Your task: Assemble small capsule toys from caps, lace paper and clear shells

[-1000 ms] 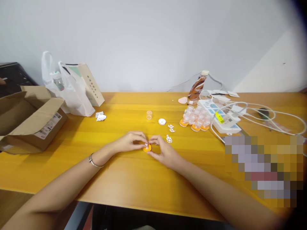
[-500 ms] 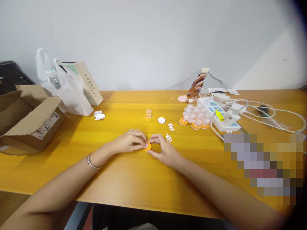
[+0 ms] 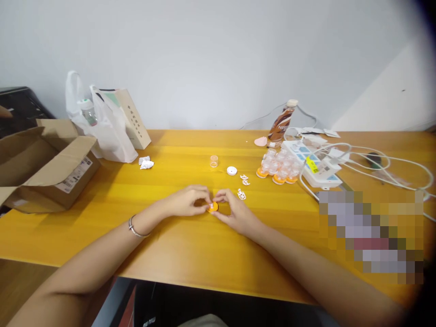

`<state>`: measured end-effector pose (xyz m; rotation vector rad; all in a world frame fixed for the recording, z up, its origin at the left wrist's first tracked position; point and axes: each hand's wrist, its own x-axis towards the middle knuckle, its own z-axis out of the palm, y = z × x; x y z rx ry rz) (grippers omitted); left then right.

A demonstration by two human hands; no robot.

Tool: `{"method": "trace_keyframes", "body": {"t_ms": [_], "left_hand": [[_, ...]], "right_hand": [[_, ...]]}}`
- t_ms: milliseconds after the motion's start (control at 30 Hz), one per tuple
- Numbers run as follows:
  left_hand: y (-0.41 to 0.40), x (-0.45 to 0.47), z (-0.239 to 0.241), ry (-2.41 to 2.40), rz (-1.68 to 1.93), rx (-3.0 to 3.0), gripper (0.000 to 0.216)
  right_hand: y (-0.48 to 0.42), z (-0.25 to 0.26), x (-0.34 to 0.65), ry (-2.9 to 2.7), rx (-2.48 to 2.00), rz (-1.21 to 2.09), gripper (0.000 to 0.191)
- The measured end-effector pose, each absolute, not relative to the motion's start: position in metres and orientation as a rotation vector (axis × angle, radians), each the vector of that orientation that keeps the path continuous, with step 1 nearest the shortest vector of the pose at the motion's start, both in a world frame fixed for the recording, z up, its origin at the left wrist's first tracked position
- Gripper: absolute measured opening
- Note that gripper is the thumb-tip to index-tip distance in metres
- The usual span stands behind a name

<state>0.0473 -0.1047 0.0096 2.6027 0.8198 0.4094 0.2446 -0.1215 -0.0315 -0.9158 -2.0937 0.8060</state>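
Note:
Both hands meet over the middle of the table around a small round orange base (image 3: 213, 207) with a pale bit on top. My left hand (image 3: 190, 200) pinches its left edge between thumb and fingers. My right hand (image 3: 235, 211) curves about the right side, thumb and fingertips at its rim. Just beyond lie a white disc (image 3: 232, 170) and several small white cut-out plastic pieces (image 3: 241, 194). A clear short cylinder (image 3: 214, 161) stands farther back. To the right is a cluster of clear domed pieces on orange bases (image 3: 277, 165).
An open cardboard box (image 3: 64, 168) and a white plastic bag (image 3: 112, 136) stand at left, near crumpled wrapping (image 3: 146, 162). At right are a drink bottle (image 3: 283, 120), a white power strip (image 3: 315, 168) and looped white cables (image 3: 388, 159). The table's front edge runs below my forearms.
The view has shifted slightly. My right fingertips have come in closer to the orange base, which now looks a little tilted. My left hand keeps its pinch.

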Motion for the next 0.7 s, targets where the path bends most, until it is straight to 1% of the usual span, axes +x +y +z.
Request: {"method": "trace_keyframes", "body": {"t_ms": [100,267,367,700], "left_hand": [[-0.103,0.048,0.005,0.954,0.521,2.361,0.015],[-0.101,0.052,0.0,1.091,0.546,2.093,0.018],[-0.103,0.056,-0.001,1.135,0.538,2.022,0.021],[-0.106,0.065,-0.007,1.305,0.543,2.026,0.011]], "right_hand": [[-0.121,-0.033,0.245,-2.084,-0.909,0.786,0.031],[-0.121,-0.035,0.245,-2.084,-0.92,0.76,0.032],[-0.121,-0.034,0.245,-2.085,-0.933,0.753,0.031],[-0.121,-0.033,0.245,-2.081,-0.959,0.769,0.029]]}}
